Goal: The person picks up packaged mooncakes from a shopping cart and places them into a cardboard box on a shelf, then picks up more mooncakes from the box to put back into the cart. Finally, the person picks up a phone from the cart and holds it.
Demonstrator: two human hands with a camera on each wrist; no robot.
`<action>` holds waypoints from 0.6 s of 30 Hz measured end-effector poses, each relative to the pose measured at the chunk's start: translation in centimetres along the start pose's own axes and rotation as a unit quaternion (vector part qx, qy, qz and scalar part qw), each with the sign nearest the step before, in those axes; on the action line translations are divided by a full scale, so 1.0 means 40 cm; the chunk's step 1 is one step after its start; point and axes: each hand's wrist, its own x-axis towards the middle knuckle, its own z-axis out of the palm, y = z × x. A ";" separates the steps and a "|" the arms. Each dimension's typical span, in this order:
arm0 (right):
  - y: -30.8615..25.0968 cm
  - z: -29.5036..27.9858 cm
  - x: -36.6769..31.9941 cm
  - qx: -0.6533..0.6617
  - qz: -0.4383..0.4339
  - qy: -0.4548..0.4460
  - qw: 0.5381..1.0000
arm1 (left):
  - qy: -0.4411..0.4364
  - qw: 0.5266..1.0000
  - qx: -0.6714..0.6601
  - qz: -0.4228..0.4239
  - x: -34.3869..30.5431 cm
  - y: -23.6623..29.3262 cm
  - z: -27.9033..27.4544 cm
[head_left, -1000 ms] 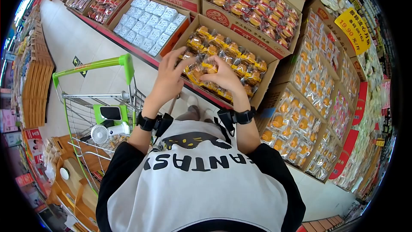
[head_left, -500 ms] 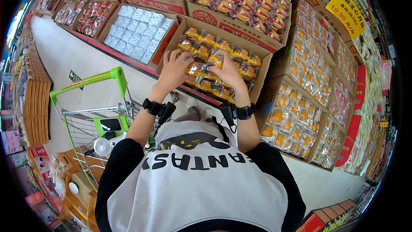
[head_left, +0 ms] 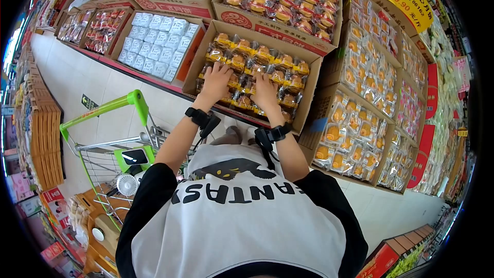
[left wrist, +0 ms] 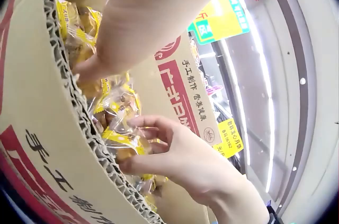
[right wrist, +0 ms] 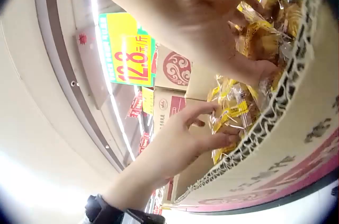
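Shopping cart (head_left: 100, 110), white fan (head_left: 127, 185), perhaps a phone (head_left: 135, 156)

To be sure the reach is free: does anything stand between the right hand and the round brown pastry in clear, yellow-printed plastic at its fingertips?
Nothing visible does: the right hand touches the wrapped pastry directly. It reaches over the front wall of the brown cardboard box, which is not between them.

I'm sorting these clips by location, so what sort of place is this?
Most likely a supermarket: open cardboard boxes display rows of wrapped pastries, a yellow price sign hangs above some goods, and a shopping cart stands beside the person.
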 end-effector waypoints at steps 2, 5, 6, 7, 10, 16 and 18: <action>0.003 0.025 0.008 -0.021 0.016 0.029 0.999 | 0.004 1.000 0.000 0.002 0.009 -0.002 0.016; -0.007 0.041 0.013 -0.059 0.014 0.052 0.997 | 0.006 1.000 0.012 0.004 0.012 -0.005 0.039; -0.011 0.044 0.016 -0.059 0.015 0.052 0.997 | 0.004 1.000 0.024 0.004 0.012 -0.007 0.046; -0.015 0.048 0.020 -0.066 0.012 0.050 0.996 | 0.004 1.000 0.023 0.005 0.012 -0.010 0.054; -0.021 0.067 0.029 -0.077 -0.003 0.062 0.995 | 0.012 1.000 0.025 0.000 0.010 -0.015 0.062; -0.042 0.045 0.018 -0.038 -0.030 0.075 0.996 | -0.002 1.000 0.018 -0.021 -0.020 0.023 0.020; -0.043 0.041 0.018 -0.022 -0.018 0.056 0.998 | 0.004 0.999 -0.035 -0.004 -0.038 0.027 0.037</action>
